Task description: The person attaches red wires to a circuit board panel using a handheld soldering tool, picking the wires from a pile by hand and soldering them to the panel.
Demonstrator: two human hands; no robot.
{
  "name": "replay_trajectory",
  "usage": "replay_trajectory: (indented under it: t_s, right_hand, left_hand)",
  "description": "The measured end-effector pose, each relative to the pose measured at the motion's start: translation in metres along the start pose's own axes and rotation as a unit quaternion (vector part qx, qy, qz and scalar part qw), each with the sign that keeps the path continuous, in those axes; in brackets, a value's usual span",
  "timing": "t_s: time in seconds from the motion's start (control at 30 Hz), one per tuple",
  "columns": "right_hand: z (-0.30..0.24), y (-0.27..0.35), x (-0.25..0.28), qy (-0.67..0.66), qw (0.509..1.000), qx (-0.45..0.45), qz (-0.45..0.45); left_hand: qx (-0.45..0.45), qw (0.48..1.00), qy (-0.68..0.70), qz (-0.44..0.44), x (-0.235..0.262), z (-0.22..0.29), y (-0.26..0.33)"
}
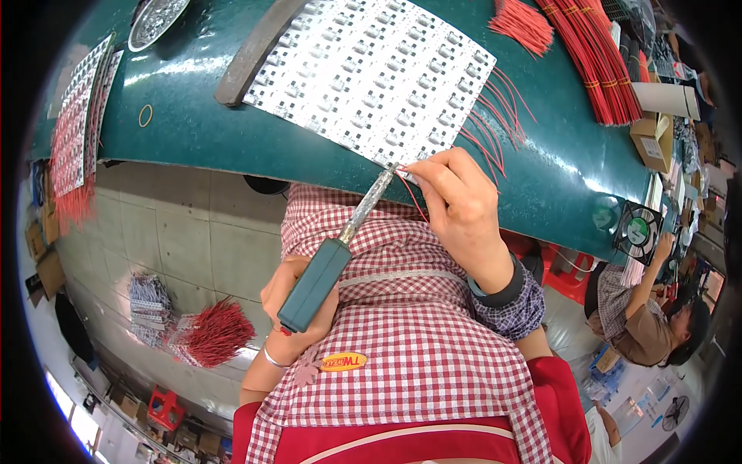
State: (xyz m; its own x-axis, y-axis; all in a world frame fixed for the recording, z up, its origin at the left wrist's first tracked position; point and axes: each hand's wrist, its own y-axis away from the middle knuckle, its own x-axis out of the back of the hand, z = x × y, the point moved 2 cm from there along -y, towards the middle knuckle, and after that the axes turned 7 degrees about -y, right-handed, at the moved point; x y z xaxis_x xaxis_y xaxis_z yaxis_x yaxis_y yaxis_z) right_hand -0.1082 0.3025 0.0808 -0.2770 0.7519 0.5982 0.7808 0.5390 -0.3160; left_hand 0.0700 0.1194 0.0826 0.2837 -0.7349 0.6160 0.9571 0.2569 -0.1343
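Note:
My left hand (pixel 277 290) is wrapped round the green handle of a soldering iron (pixel 315 284). Its metal tip reaches up to the near corner of a white circuit board panel (pixel 363 77). At that corner my right hand (pixel 468 209) pinches a thin red wire (pixel 416 199) between thumb and forefinger, its end close to the iron's tip. Whether tip and wire touch, I cannot tell. The panel carries rows of small parts and lies on the green table (pixel 185 124). Several red wires (pixel 495 127) stick out along its right edge. A dark bar (pixel 251 58) rests along the panel's left edge.
Bundled red wires (pixel 591 66) and a small fan (pixel 638 230) occupy the table's right side. To the left are a metal dish (pixel 154 22), a rubber band (pixel 145 115) and wired panels (pixel 77 124). Wire bundles (pixel 212 332) sit low at left. A co-worker (pixel 649 325) sits at right.

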Motion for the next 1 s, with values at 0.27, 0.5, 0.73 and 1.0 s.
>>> replay_trajectory:
  t_s: [0.27, 0.5, 0.73, 1.0]
  right_hand:
    - [-0.002, -0.004, 0.003, -0.001, 1.0, -0.001, -0.013]
    - [-0.002, -0.002, 0.003, -0.003, 1.0, 0.002, -0.015]
    - [0.0, -0.001, 0.008, 0.008, 0.999, 0.019, 0.027]
    - [0.008, 0.0, -0.004, 0.008, 0.997, 0.026, 0.075]
  left_hand:
    - [-0.005, 1.0, -0.012, 0.015, 0.007, 0.006, -0.002]
    - [0.057, 0.997, -0.023, 0.043, 0.019, -0.002, 0.009]
    - [0.061, 0.998, 0.007, 0.026, 0.009, -0.002, 0.007]
    - [0.007, 0.999, -0.04, 0.008, 0.008, 0.007, -0.008]
